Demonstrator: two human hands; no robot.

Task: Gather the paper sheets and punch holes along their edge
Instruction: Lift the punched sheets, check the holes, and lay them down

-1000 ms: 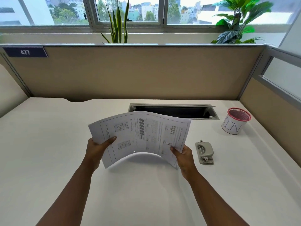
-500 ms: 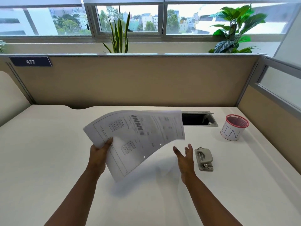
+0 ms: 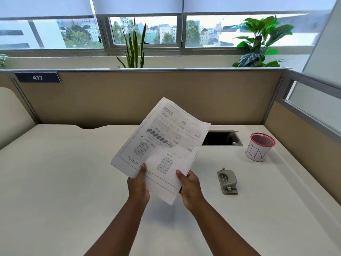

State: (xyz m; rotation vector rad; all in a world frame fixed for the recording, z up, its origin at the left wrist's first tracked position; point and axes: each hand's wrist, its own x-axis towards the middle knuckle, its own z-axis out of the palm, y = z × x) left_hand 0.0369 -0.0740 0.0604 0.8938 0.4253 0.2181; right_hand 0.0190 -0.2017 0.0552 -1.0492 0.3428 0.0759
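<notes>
A stack of printed paper sheets stands raised above the white desk, tilted with its long side running away from me. My left hand pinches the near edge with its thumb on top. My right hand grips the near right corner, thumb on the front face. A grey hole punch lies flat on the desk to the right of my right hand, apart from it.
A white cup with a red mesh rim and "BIN" written on it stands at the back right. A rectangular cable opening sits behind the sheets. Beige partition walls close the desk at the back and right.
The sheets were held wide and bowed between both hands. My right hand let go, my left hand swung them round, and now both hands hold the near edge with the sheets lengthwise.
</notes>
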